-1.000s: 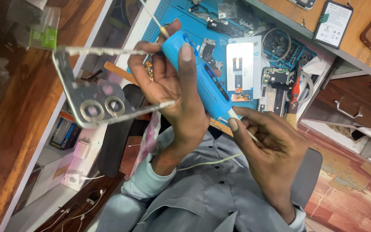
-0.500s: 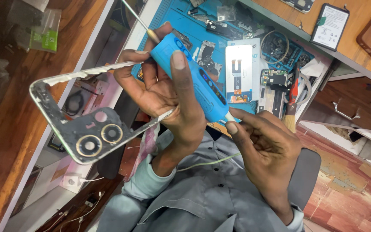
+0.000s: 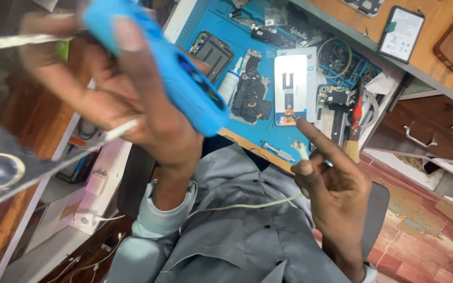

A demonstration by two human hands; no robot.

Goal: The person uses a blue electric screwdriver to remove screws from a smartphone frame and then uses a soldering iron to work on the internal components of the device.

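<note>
My left hand (image 3: 132, 105) is raised close to the camera. It grips a blue handheld electric tool (image 3: 184, 89) and a grey phone back frame (image 3: 6, 173) with round camera rings, both blurred. My right hand (image 3: 331, 178) is lower right, above my grey shirt. It pinches the plug end of a thin white cable (image 3: 247, 205), with the index finger stretched toward the bench. The cable trails across my chest and is apart from the blue tool.
A blue work mat (image 3: 195, 21) carries a white phone panel (image 3: 291, 89), black phone parts (image 3: 252, 97), a small white bottle (image 3: 230, 84) and circuit boards. A brush (image 3: 351, 147) lies at its right edge. A dark phone (image 3: 400, 34) rests on the wooden shelf. Drawers (image 3: 425, 136) stand at right.
The white cable's plug has come out of the blue tool's end and stays in my right hand. My left hand lifted the tool and frame up and left, closer to the camera.
</note>
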